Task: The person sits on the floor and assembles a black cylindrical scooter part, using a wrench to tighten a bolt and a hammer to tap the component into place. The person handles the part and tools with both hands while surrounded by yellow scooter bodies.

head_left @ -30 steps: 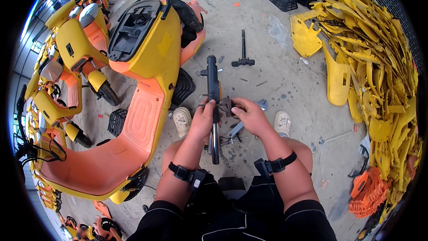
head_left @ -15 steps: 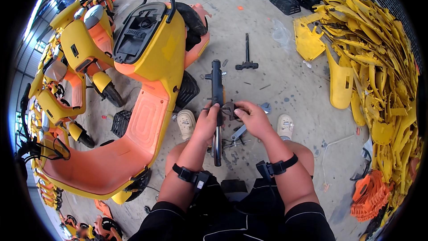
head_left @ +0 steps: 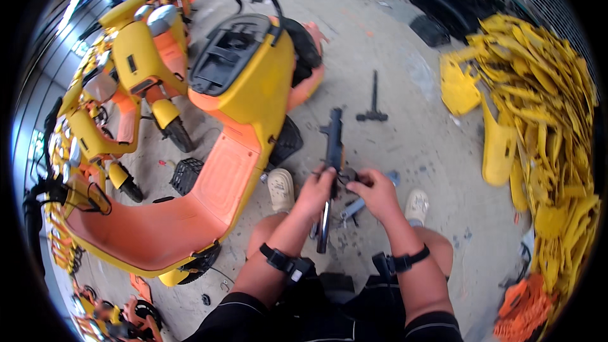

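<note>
Btwn the pale shoes (head_left: pixel 280 190), over the grey floor (head_left: pixel 415 145), the black-and-silver tube (head_left: pixel 334 142) sits in the L hand (head_left: pixel 318 189), fingers closed on its black part, while the R hand (head_left: pixel 376 191) has thumb & fingers pinching a small dark piece (head_left: pixel 346 175) right beside it; whether the two touch is too blurred to tell. Work looks prob. midway: the black T-shaped piece (head_left: pixel 375 114) already lies loose on the floor, well apart, but the small piece is yet to be dealt w/, AFAICT, & any further steps don't show.
</note>
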Action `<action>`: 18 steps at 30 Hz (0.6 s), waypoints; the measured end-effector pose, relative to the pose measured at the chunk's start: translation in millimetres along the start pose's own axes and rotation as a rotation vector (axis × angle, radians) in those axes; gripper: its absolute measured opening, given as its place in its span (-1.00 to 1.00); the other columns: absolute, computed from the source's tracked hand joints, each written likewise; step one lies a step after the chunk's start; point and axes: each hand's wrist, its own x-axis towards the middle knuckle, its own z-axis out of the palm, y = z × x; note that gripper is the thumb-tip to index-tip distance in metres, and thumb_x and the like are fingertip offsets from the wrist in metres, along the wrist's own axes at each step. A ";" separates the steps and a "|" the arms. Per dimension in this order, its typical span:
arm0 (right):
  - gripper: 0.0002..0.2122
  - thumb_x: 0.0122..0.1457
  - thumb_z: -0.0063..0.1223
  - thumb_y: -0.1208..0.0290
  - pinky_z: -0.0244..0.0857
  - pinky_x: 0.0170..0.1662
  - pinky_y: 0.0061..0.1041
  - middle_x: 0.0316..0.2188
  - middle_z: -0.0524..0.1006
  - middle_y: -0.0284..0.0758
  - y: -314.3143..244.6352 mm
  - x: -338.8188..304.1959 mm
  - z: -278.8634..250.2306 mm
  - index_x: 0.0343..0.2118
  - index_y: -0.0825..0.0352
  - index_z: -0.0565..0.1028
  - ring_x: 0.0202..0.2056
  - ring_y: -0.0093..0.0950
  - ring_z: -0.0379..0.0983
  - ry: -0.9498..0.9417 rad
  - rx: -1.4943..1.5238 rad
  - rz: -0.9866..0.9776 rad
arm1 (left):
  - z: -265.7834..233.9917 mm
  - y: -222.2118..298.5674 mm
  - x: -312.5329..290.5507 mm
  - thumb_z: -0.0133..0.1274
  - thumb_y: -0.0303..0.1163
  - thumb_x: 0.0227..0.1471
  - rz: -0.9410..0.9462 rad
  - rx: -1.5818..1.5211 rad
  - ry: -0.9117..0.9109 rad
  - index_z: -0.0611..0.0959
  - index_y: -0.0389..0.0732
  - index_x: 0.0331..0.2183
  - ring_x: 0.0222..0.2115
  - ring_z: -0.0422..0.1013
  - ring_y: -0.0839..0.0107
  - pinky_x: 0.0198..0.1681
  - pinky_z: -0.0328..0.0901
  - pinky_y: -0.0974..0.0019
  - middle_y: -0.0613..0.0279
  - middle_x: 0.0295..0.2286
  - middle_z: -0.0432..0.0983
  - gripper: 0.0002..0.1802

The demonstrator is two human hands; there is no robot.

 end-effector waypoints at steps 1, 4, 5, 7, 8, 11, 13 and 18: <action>-0.66 0.06 0.34 0.36 0.38 -0.20 -0.51 -0.36 0.61 -0.27 0.8 -1.4 0.9 -0.17 0.44 0.54 -0.32 -0.53 0.51 -0.026 0.046 -0.009 | -1.9 -4.9 2.0 -0.05 -0.15 0.25 -0.016 0.001 0.010 0.38 -0.31 0.06 -0.40 0.46 0.47 -0.46 0.39 0.37 0.21 -0.30 0.48 -0.50; -0.66 0.12 0.27 0.36 0.38 -0.18 -0.49 -0.32 0.61 -0.24 -5.1 -2.9 -0.2 -0.10 0.44 0.52 -0.29 -0.51 0.52 -0.052 0.044 -0.038 | -1.2 -3.0 3.3 -0.03 -0.16 0.24 -0.028 -0.024 -0.011 0.42 -0.25 0.05 -0.46 0.40 0.53 -0.48 0.33 0.39 0.29 -0.38 0.48 -0.54; -0.66 0.14 0.25 0.37 0.38 -0.17 -0.49 -0.30 0.61 -0.23 -5.2 -6.7 -0.8 -0.08 0.44 0.51 -0.28 -0.50 0.53 -0.053 0.026 -0.041 | -0.6 -2.7 2.8 0.00 -0.15 0.23 -0.041 -0.040 -0.013 0.45 -0.23 0.03 -0.49 0.34 0.57 -0.50 0.29 0.41 0.33 -0.41 0.46 -0.55; -0.67 0.18 0.19 0.41 0.39 -0.16 -0.48 -0.27 0.61 -0.22 0.4 -6.5 0.6 -0.03 0.44 0.49 -0.27 -0.51 0.53 -0.064 -0.060 -0.092 | -2.4 1.4 0.2 -0.05 -0.17 0.25 -0.029 -0.024 0.004 0.45 -0.24 0.02 -0.48 0.39 0.53 -0.48 0.32 0.41 0.31 -0.41 0.47 -0.58; -0.66 0.17 0.20 0.42 0.39 -0.15 -0.48 -0.26 0.61 -0.22 5.6 -3.1 1.0 -0.02 0.44 0.49 -0.27 -0.52 0.53 -0.070 -0.042 -0.098 | -2.3 3.5 0.0 -0.07 -0.18 0.26 -0.025 -0.010 0.006 0.45 -0.25 0.01 -0.47 0.41 0.51 -0.47 0.33 0.41 0.30 -0.41 0.47 -0.59; -0.65 0.13 0.24 0.47 0.40 -0.16 -0.50 -0.27 0.61 -0.23 19.3 -2.4 -7.2 -0.03 0.45 0.49 -0.28 -0.51 0.52 -0.085 0.039 -0.013 | 0.0 -10.1 5.9 -0.01 -0.12 0.22 -0.022 0.005 0.013 0.44 -0.20 0.08 -0.49 0.34 0.58 -0.48 0.29 0.41 0.34 -0.41 0.46 -0.50; -0.64 0.10 0.26 0.51 0.40 -0.19 -0.51 -0.29 0.60 -0.24 15.3 3.5 -4.5 -0.04 0.47 0.48 -0.29 -0.52 0.52 -0.126 0.164 0.061 | -5.3 -19.5 13.9 0.01 -0.11 0.20 -0.002 0.046 -0.025 0.35 -0.23 0.19 -0.50 0.33 0.58 -0.50 0.27 0.41 0.33 -0.43 0.46 -0.37; -0.67 0.09 0.27 0.55 0.38 -0.27 -0.57 -0.38 0.56 -0.30 12.6 3.5 -12.6 -0.10 0.50 0.46 -0.36 -0.55 0.48 -0.231 0.291 0.152 | -0.6 3.0 -3.3 -0.01 -0.10 0.21 -0.039 0.127 -0.037 0.42 -0.15 0.11 -0.54 0.28 0.59 -0.51 0.24 0.43 0.40 -0.51 0.38 -0.48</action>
